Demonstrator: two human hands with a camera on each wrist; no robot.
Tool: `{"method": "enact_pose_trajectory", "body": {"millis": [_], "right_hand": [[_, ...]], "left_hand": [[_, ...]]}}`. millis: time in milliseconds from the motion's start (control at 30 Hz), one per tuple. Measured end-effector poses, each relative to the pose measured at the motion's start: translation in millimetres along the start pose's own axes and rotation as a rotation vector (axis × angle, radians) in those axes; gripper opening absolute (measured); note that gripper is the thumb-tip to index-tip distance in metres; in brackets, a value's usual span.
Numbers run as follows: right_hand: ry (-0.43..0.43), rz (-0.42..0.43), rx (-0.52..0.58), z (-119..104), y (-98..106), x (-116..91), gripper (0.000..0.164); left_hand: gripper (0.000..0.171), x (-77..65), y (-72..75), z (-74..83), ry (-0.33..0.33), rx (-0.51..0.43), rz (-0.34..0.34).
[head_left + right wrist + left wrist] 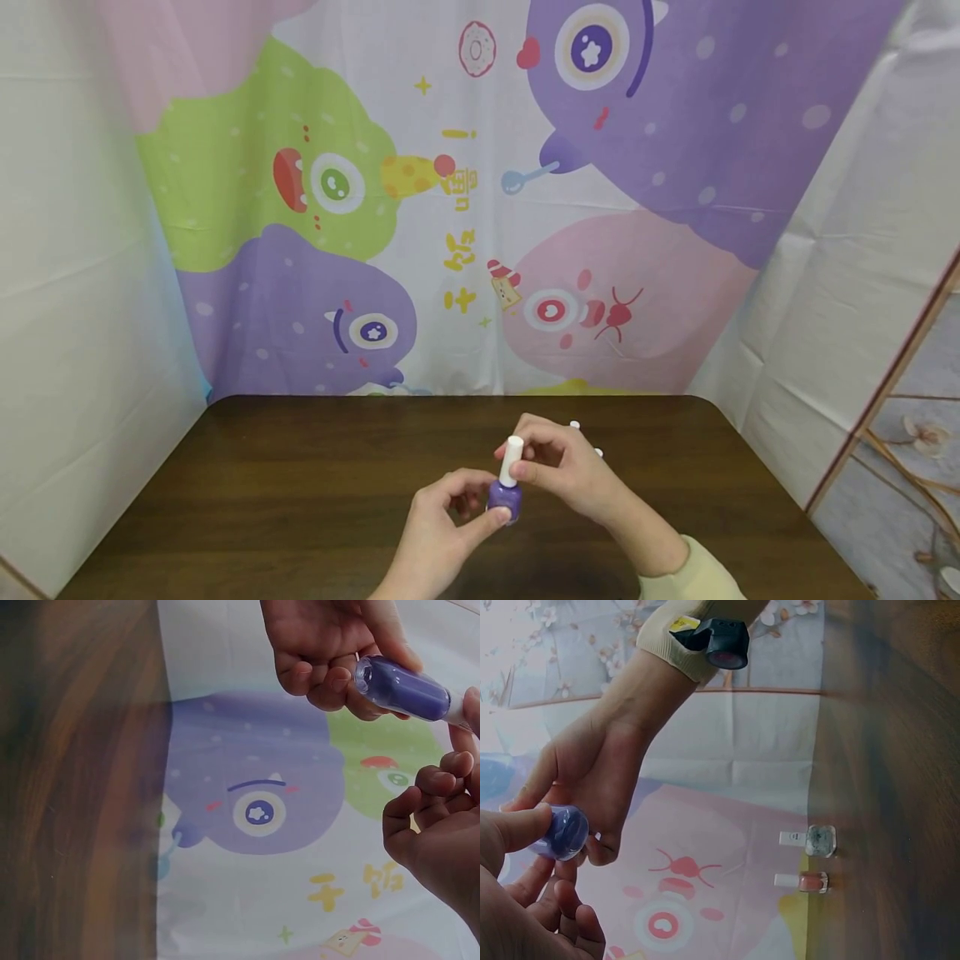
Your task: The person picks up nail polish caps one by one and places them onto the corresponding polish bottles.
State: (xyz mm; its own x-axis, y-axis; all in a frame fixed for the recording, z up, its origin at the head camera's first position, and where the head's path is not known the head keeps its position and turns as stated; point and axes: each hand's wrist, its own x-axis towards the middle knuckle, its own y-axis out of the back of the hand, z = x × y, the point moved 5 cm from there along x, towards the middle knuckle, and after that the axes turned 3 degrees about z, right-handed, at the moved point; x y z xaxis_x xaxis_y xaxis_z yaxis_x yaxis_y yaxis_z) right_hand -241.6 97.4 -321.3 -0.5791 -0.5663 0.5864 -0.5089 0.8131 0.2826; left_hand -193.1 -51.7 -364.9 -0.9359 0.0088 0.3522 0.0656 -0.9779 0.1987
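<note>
A purple nail polish bottle with a tall white cap is held over the dark table, tilted slightly, cap upward. My left hand pinches the glass body between thumb and fingers. With thumb and fingertips my right hand grips the white cap from the right side. In the right wrist view the bottle shows its clear glass base, and the cap sits on its neck. Seen from the left wrist, the rounded purple base faces the camera and the cap is hidden.
Two more nail polish bottles stand on the table behind my right hand: a grey one and a coral-pink one, both white-capped. Only their caps peek out in the head view. A cartoon-printed curtain hangs along the table's back edge.
</note>
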Motion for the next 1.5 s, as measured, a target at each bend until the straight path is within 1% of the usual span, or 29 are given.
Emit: {"method": "enact_pose_trajectory", "body": {"millis": [200,567,767,1033,1167,1233,1333,1367,1500], "right_hand": [[-0.015,0.012,0.018,0.8,-1.0,0.5,0.005],[-0.056,0.021,-0.011,1.1,1.6,0.9,0.021],[-0.056,0.024,-0.031,1.2,2.2,1.9,0.027],[-0.075,0.043,-0.03,2.0,0.4,3.4,0.029],[-0.089,0.048,-0.015,2.4,-1.0,3.3,0.027],[-0.09,0.042,-0.001,2.4,-1.7,3.2,0.02],[-0.081,0.011,0.017,1.1,-2.7,2.8,0.009],[-0.075,-0.004,0.023,0.1,-2.8,2.7,0.009],[-0.052,-0.045,0.022,-3.9,-0.4,2.1,0.019]], "left_hand": [[0.025,0.3,0.1,-0.2,0.011,0.006,-0.004],[0.025,0.0,0.3,2.1,0.012,0.004,-0.005],[0.024,0.0,0.6,2.6,0.009,0.042,-0.009],[0.024,0.9,0.7,1.0,0.018,0.053,-0.009],[0.024,0.9,0.8,0.5,0.031,0.049,-0.014],[0.024,1.0,0.9,0.4,0.03,0.042,-0.013],[0.024,0.9,1.5,1.0,0.012,0.024,-0.002],[0.024,0.8,2.0,1.5,0.003,0.017,0.003],[0.024,0.9,3.4,2.7,-0.022,-0.005,0.013]]}}
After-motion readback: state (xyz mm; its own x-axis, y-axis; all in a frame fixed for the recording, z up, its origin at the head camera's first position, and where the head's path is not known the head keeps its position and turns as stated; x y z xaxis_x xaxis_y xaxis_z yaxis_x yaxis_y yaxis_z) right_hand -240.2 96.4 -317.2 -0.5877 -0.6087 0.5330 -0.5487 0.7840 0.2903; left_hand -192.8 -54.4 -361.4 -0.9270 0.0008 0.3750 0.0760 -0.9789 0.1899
